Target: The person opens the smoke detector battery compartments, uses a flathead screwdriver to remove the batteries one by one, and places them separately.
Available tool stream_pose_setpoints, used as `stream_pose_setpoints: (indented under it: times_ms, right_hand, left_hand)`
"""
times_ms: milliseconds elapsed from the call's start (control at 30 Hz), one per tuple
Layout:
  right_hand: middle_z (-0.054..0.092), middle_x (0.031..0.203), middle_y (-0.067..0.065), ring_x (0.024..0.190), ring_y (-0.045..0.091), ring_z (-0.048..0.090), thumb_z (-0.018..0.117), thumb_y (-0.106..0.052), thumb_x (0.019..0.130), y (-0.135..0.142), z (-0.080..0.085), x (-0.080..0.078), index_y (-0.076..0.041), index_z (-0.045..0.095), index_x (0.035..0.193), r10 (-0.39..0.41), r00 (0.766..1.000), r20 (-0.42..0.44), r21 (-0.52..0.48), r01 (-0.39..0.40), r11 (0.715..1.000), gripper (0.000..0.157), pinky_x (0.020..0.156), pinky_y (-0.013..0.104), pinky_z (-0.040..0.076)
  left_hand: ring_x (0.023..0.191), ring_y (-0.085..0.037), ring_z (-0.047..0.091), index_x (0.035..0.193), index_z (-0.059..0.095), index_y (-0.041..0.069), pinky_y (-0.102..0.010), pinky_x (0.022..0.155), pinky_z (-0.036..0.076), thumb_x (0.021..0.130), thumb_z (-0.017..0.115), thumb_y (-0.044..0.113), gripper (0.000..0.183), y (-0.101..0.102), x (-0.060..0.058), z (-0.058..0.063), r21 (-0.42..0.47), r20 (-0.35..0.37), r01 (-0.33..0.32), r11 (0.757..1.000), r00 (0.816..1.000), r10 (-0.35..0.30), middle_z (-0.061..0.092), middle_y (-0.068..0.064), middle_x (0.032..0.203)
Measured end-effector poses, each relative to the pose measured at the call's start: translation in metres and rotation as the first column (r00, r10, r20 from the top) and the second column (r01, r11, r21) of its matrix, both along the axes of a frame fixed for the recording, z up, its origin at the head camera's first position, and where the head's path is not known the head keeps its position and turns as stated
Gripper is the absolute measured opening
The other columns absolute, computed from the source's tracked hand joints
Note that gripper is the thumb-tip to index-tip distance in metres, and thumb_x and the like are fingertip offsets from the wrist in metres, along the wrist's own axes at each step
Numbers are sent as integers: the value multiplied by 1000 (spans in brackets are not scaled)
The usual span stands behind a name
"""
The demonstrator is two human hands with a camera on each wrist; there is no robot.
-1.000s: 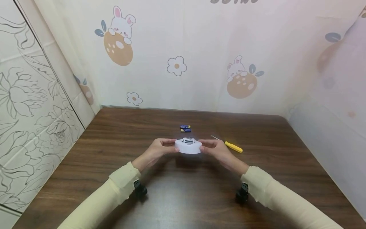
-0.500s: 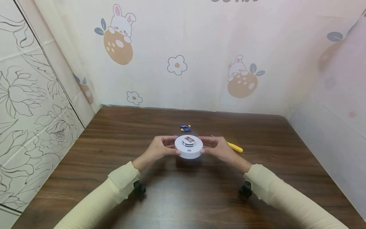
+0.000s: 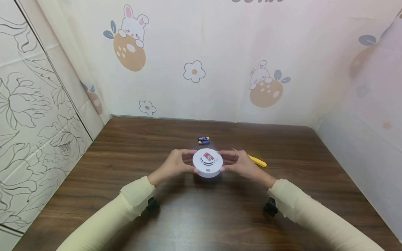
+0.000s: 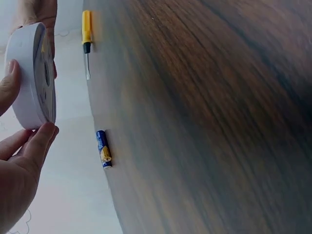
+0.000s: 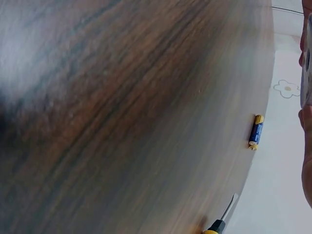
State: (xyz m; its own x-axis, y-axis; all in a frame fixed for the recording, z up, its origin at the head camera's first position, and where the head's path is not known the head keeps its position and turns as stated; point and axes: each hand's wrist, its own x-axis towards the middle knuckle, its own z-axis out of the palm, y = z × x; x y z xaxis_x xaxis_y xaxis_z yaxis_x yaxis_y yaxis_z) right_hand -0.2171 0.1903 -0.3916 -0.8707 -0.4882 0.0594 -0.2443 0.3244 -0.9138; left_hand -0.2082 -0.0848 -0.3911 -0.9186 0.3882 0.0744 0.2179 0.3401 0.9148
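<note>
A round white smoke detector with a red label on its raised vented centre is held above the table between both hands. My left hand grips its left edge, thumb in front and fingers behind. On the opposite edge, my right hand pinches it the same way. The left wrist view shows the detector edge-on, its underside facing the tabletop. Only a sliver of the detector enters the right wrist view, at the right edge.
Two blue and yellow batteries lie side by side behind the detector. A screwdriver with a yellow handle rests to the right, its shaft partly hidden by the right hand. Patterned cloth hangs along the far edge of the wooden table.
The smoke detector has tilted so its labelled top now faces the head camera; it was nearly edge-on a second ago. Both hands keep their hold and have turned slightly with it.
</note>
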Motion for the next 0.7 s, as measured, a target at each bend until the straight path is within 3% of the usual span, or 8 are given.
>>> stream_pose_setpoints:
  times_ms: [233,433,700]
  right_hand:
    - [58,129,13,114,25,59,83,-21,74,1,-6,-7,-4,58,130,22,999,-25,70,-20,997,64,90,34,52]
    - [57,130,12,115,23,58,83,-20,73,1,-13,-13,-3,57,131,46,998,-32,121,-42,992,66,93,33,50]
    - [58,129,13,115,25,58,82,-21,74,0,-16,-20,-2,57,130,44,999,-22,172,-40,984,65,97,39,47]
  left_hand:
    - [105,-22,63,125,60,-1,-33,86,54,65,89,16,69,1,-9,-8,-101,-42,27,995,999,-32,61,-13,123]
    - [110,-24,60,124,61,-1,-40,94,51,64,90,21,70,3,-17,-12,-207,-93,40,978,994,-61,62,-13,122]
    - [109,-23,59,122,63,-1,-40,95,50,63,90,18,67,8,-27,-16,-297,-94,50,954,992,-81,63,-14,122]
